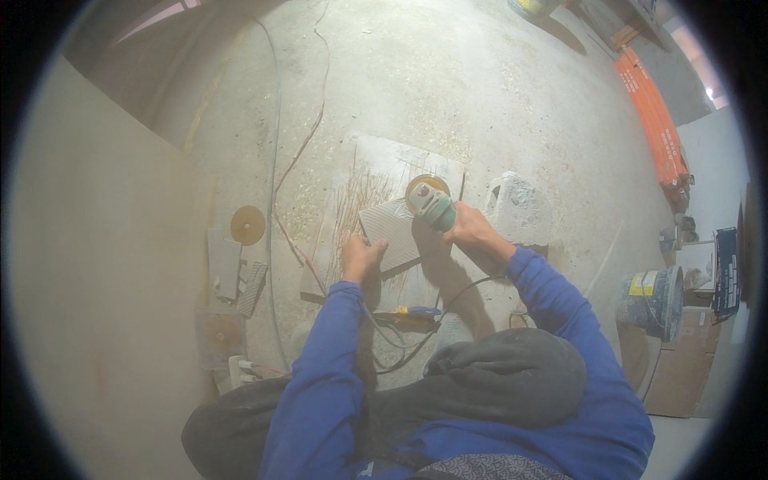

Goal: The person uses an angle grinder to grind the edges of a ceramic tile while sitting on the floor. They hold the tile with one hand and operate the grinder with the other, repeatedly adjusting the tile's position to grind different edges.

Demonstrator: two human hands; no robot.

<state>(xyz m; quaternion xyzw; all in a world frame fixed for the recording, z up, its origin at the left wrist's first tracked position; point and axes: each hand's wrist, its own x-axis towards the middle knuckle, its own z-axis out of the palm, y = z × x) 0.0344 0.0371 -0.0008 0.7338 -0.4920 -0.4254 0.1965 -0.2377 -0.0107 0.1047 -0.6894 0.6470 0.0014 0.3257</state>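
Note:
My right hand (478,233) is closed round the body of a green and grey angle grinder (437,211). Its yellowish disc (418,187) is at the far right corner of a grey ribbed tile (394,228); whether it touches the tile I cannot tell. At the tile's near left edge, my left hand (362,258) pinches it, the thumb lying on top. Under the tile is a pale board (382,154) scored with many brownish cut lines. A dark power cable (468,286) loops between my hands and my knees.
Left lie a loose disc (248,225), tile offcuts (225,262), a cased disc (222,336) and a white power strip (242,371). A concrete block (518,210) stands right of the board. Further right are a bucket (652,302) and an orange package (654,120). Cables (274,104) cross the dusty floor.

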